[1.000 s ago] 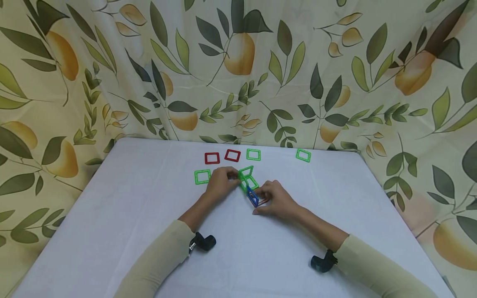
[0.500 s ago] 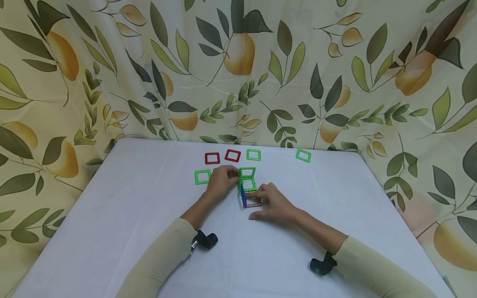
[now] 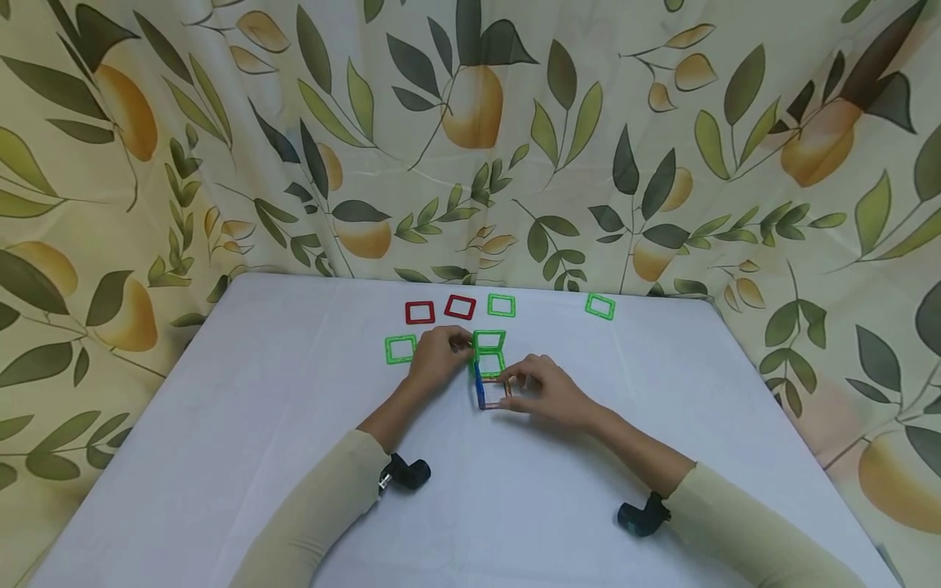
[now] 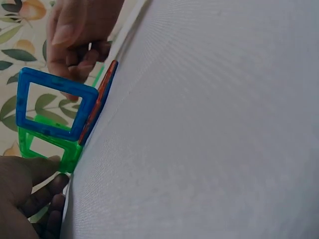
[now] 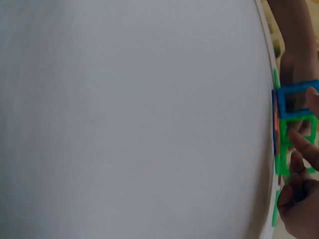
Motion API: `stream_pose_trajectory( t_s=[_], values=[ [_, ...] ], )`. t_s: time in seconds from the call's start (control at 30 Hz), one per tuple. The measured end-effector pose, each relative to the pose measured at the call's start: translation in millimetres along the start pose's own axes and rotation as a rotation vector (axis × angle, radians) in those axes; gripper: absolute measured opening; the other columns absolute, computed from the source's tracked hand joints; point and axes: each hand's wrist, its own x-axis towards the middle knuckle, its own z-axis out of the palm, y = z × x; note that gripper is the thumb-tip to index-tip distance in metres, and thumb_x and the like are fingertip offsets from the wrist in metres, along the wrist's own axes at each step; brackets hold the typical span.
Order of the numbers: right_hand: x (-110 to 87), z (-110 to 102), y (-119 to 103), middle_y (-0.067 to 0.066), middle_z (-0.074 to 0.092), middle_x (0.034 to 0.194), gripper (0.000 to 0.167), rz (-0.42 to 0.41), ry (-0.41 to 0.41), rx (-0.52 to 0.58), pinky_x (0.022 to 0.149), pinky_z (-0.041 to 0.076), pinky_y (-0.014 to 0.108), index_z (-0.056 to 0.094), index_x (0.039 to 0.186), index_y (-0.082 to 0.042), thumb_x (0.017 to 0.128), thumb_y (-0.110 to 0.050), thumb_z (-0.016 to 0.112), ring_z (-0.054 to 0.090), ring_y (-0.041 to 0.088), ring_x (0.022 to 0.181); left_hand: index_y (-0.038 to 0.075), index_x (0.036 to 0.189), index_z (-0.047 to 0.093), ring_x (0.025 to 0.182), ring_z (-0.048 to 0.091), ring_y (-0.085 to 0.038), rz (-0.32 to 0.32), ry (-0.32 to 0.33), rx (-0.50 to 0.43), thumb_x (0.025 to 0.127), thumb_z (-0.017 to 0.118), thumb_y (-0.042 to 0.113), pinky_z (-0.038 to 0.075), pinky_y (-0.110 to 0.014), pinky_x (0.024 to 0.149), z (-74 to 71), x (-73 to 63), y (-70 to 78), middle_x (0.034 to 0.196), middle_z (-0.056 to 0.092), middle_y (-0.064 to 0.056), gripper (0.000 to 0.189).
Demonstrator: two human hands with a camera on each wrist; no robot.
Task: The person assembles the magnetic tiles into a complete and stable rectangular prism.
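Observation:
A small structure of square magnetic tiles stands between the hands. My left hand (image 3: pixel 439 355) pinches its upright green tile (image 4: pixel 70 160) with the thumb in front. Another green tile (image 3: pixel 503 364) forms the base, and a further green tile (image 3: pixel 488 332) leans up at the back. An upright blue tile (image 4: pixel 56 77) continues the left wall toward me. Flat beside it lies an orange tile (image 3: pixel 491 407). My right hand (image 3: pixel 547 390) is at the orange tile's right side, thumb and index spread apart, fingertips at its edge. Its palm side is hidden in the head view.
Two red tiles, one (image 3: pixel 420 313) beside the other (image 3: pixel 460 307), lie behind the left hand. Loose green tiles lie nearby: one left (image 3: pixel 390 351), one at the back (image 3: pixel 501 314), one farther right (image 3: pixel 599 316). A white cloth (image 3: pixel 294 367) covers the table; a patterned curtain (image 3: pixel 470 204) hangs behind.
The blue and orange tiles have swung left, lining up with the green base. The right hand let them go, then its thumb came in toward the orange tile. The left hand stays put.

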Motion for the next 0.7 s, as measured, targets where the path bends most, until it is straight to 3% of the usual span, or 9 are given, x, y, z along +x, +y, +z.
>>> stream_pose_trajectory(
  t_s=[0.17, 0.37, 0.7],
  values=[
    [4.4, -14, 11, 0.004, 0.059, 0.099, 0.033, 0.083, 0.103, 0.065, 0.081, 0.042, 0.040, 0.075, 0.123, -0.008, 0.096, -0.027, 0.079, 0.050, 0.025, 0.094, 0.012, 0.114, 0.079, 0.091, 0.062, -0.018, -0.017, -0.003, -0.017, 0.092, 0.082, 0.011, 0.054, -0.034, 0.083, -0.6, -0.8, 1.0, 0.097, 0.071, 0.003, 0.023],
    [10.1, -28, 34, 0.009, 0.056, 0.102, 0.036, 0.223, 0.203, 0.100, 0.076, 0.041, 0.036, 0.072, 0.125, -0.004, 0.100, -0.029, 0.075, 0.049, 0.025, 0.091, 0.012, 0.116, 0.079, 0.092, 0.064, -0.017, -0.025, -0.004, -0.031, 0.092, 0.082, 0.009, 0.054, -0.035, 0.084, 0.9, -0.7, 1.6, 0.099, 0.073, 0.003, 0.024],
    [17.5, -52, 62, 0.011, 0.055, 0.104, 0.046, 0.327, 0.332, 0.073, 0.068, 0.042, 0.029, 0.065, 0.133, 0.001, 0.103, -0.034, 0.070, 0.048, 0.022, 0.085, 0.010, 0.117, 0.079, 0.092, 0.065, -0.017, 0.003, 0.012, -0.032, 0.092, 0.081, 0.009, 0.054, -0.034, 0.085, 0.7, 0.4, -0.4, 0.101, 0.075, 0.001, 0.024]
  ],
)
